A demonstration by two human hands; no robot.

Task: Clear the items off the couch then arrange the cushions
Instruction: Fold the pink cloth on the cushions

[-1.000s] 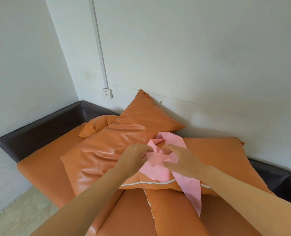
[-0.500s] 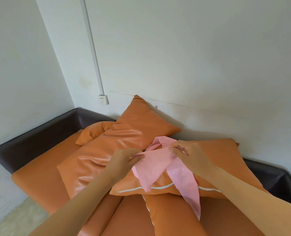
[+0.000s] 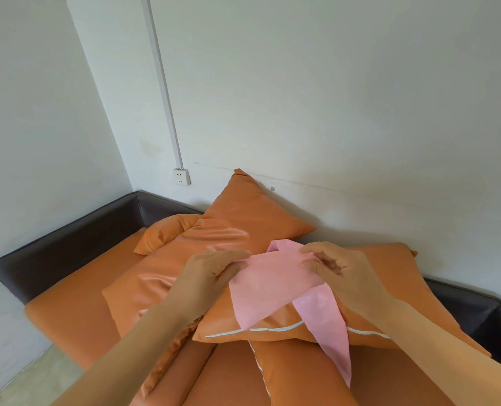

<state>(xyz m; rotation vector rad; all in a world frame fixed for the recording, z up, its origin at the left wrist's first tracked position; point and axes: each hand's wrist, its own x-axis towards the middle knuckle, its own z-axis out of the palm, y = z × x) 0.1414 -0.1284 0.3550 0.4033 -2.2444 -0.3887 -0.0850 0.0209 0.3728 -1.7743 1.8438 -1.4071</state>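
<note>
Two hands on one item: a pink cloth [image 3: 268, 284], limp and thin, draped over the orange cushion [image 3: 369, 303] lying flat on the couch [image 3: 67, 315].

Left hand [image 3: 211, 276]: fingers and thumb closed in a pinch on the cloth's left edge. Right hand [image 3: 340, 272]: fingers curled, pinching the cloth's upper right edge. The span between the two pinches is pulled fairly flat; one long tail hangs down past the cushion's white-piped front seam.

Cushions, from the flat cushion: a second orange cushion [image 3: 243, 218] leans behind it and to its left, its top corner against the wall; a smaller one [image 3: 167, 231] lies further left, by the dark couch arm; another sits below its front edge, partly hidden by the forearms. All are in disorder.

Step in hand, by judgement: clearing, not yet arranging. The cloth appears to be the loose item left on the couch.

Next move calls for: lifting both pinches together so the tail clears the seam without snagging, carrying the cloth off the couch, then squaring the cushions.
</note>
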